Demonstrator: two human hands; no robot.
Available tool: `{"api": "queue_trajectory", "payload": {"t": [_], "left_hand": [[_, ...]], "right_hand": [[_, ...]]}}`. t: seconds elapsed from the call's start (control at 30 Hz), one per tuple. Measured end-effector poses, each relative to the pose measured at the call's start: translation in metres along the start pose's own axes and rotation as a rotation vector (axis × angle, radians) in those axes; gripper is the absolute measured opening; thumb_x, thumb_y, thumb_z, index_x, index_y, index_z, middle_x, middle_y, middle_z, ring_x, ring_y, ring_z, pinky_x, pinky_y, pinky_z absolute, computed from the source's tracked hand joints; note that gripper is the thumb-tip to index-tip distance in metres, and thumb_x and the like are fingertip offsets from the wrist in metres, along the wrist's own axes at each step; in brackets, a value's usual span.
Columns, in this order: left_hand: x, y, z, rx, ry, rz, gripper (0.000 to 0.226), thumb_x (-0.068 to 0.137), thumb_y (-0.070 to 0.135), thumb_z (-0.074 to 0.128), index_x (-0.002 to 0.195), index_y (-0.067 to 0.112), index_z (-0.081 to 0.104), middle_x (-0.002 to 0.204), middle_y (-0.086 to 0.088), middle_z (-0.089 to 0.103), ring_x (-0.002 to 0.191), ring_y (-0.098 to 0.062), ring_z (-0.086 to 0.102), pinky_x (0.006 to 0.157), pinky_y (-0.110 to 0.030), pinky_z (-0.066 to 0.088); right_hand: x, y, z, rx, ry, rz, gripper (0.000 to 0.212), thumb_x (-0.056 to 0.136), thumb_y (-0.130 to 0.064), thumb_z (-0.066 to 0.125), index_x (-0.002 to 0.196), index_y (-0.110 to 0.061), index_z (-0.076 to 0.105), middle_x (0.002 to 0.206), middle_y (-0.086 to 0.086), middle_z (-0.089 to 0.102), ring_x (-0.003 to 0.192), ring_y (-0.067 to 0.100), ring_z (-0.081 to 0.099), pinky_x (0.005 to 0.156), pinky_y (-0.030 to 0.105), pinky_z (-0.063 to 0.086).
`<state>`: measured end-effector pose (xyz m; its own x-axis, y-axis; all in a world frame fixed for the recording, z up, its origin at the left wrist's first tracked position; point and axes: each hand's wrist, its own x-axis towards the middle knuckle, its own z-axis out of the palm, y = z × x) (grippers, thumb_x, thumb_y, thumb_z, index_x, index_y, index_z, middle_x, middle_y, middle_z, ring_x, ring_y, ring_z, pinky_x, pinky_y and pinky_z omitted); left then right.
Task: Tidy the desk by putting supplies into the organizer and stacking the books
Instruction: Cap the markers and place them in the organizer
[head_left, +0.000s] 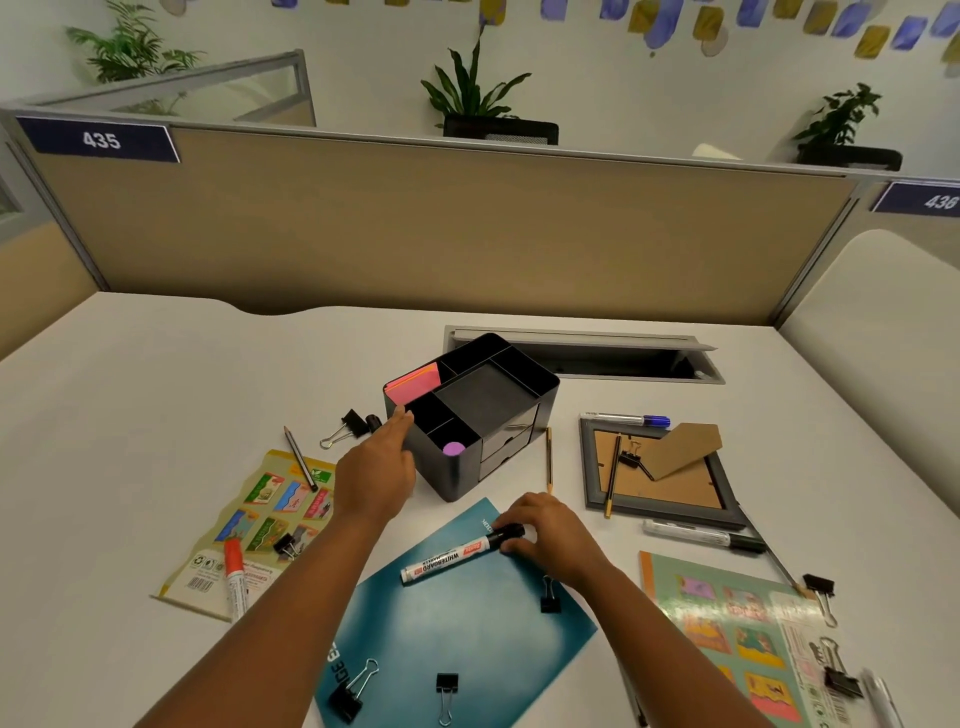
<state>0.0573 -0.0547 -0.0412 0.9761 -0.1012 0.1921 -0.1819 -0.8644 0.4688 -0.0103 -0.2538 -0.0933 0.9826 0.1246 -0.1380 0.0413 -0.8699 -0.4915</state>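
Head view: our right hand (545, 530) pinches the whiteboard marker (457, 555) at its black cap end. Its barrel points down-left, away from the organizer (511, 415), just beyond, where our left hand (376, 470) rests flat-fingered.

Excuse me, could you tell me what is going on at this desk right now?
A person is tidying a cluttered desk. Their right hand grips the capped end of a black whiteboard marker lying on a teal book, while the left hand reaches to the black organizer, fingertips at its near wall. The organizer already holds pink sticky notes. Binder clips, pencils and other markers are scattered around.
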Motion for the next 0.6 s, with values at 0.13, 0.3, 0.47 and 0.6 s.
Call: {"api": "queue_trajectory", "payload": {"t": [0.13,0.3,0.47,0.6], "left_hand": [[0.001,-0.002,0.001,-0.030,0.013,0.019,0.045,0.095,0.013,0.043,0.140,0.017,0.042,0.103,-0.015,0.071,0.058,-0.018,0.053,0.049,-0.015,0.033],[0.000,-0.002,0.007,-0.117,0.075,0.012,0.040,0.094,0.017,0.048,0.134,0.015,0.049,0.113,-0.015,0.069,0.074,-0.025,0.066,0.057,-0.022,0.046],[0.003,0.010,0.011,-0.249,0.159,-0.147,0.040,0.093,0.027,0.052,0.130,0.013,0.052,0.127,-0.013,0.062,0.109,-0.032,0.062,0.079,-0.037,0.053],[0.009,0.023,0.017,-0.529,-0.051,-0.473,0.064,0.089,0.031,0.058,0.143,0.012,0.030,0.147,-0.014,0.039,0.131,-0.035,0.042,0.104,-0.046,0.042]], "right_hand": [[0.000,0.002,-0.008,0.091,-0.024,-0.010,0.030,0.085,-0.026,0.062,0.114,-0.020,0.064,0.112,0.004,0.062,0.100,0.017,0.052,0.083,0.023,0.044],[-0.003,0.011,-0.028,0.590,0.097,0.103,0.018,0.078,-0.008,0.069,0.094,-0.017,0.071,0.091,-0.005,0.066,0.089,0.010,0.061,0.073,0.016,0.052],[-0.011,0.024,-0.055,1.044,0.202,0.120,0.014,0.074,-0.003,0.070,0.083,-0.014,0.070,0.081,0.005,0.072,0.084,0.021,0.067,0.067,0.018,0.056],[-0.011,0.038,-0.080,1.287,0.366,0.050,0.055,0.032,-0.045,0.089,0.076,-0.016,0.073,0.078,0.000,0.075,0.078,0.012,0.071,0.065,0.017,0.056]]}}
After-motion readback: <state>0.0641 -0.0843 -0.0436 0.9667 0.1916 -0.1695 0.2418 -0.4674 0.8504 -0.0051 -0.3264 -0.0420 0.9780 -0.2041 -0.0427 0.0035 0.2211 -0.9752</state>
